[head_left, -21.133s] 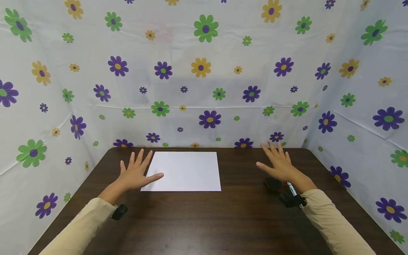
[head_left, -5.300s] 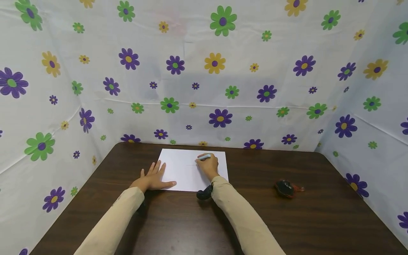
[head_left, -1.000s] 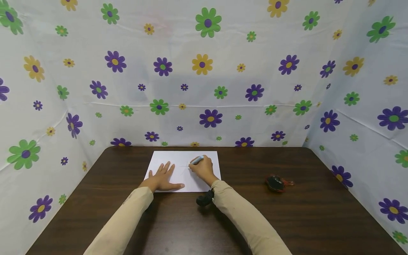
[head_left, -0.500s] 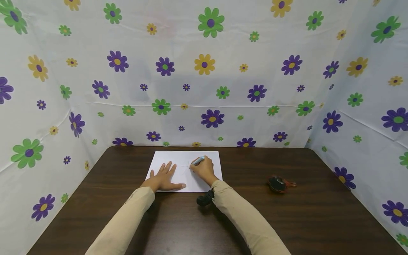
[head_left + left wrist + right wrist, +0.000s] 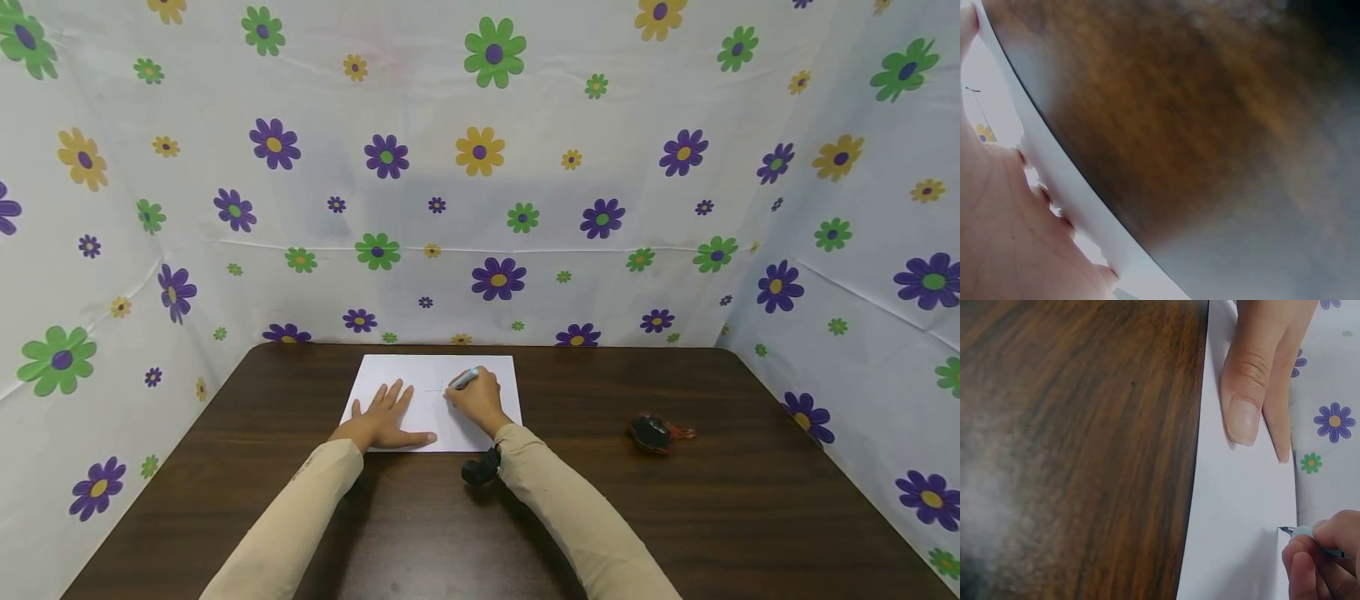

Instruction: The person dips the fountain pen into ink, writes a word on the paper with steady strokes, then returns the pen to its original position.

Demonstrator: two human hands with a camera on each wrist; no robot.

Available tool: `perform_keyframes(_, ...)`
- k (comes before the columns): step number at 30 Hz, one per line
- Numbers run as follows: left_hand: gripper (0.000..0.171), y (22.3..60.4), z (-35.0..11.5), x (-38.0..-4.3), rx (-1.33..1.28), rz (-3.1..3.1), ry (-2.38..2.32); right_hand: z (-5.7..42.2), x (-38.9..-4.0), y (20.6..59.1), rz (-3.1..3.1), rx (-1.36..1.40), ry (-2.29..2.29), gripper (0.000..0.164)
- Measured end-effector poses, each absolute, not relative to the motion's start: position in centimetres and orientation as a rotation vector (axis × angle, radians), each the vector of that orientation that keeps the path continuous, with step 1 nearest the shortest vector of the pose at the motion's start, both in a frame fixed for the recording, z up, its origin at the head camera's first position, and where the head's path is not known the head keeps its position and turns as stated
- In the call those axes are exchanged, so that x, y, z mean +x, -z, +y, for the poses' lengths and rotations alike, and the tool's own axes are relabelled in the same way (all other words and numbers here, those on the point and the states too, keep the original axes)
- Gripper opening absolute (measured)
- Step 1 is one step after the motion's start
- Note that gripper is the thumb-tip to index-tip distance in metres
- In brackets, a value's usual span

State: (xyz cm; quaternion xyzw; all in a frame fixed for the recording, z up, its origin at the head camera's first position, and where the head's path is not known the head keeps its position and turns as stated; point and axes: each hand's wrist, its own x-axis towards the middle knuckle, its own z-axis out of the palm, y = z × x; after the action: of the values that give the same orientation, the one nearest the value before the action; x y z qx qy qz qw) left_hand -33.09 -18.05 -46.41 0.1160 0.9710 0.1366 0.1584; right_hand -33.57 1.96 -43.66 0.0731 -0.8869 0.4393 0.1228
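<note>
A white sheet of paper lies at the table's far side. My left hand rests on its left part, fingers spread and palm down. On the right part, my right hand pinches a light blue marker. In the right wrist view, the dark marker tip is at the paper, beyond my left thumb. Thin crossing lines show left of the tip, partly hidden by the right hand. The left wrist view has my left palm by the paper's edge.
On the dark wooden table, to the right, sits a glossy dark rounded thing with a reddish rim and a reddish end. A white flowered cloth stands behind and along both sides.
Earliest, both hands were spread and the marker lay beside the right wrist. Since 5.3 seconds ago, an upright line crosses the flat one and the left hand is farther onto the paper.
</note>
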Motion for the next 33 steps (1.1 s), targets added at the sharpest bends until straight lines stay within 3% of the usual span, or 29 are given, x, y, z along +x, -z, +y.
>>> perform_keyframes(15,0.122,44.7,-17.8,-32.0,0.350,2.776,-0.413,2.6,-32.6,43.1,-2.656,0.194,-1.204,0.006)
perform_keyframes(33,0.125,45.6,-17.9,-32.6,0.348,2.781,-0.429,4.0,-31.2,42.4,-2.734,0.197,-1.148,0.002)
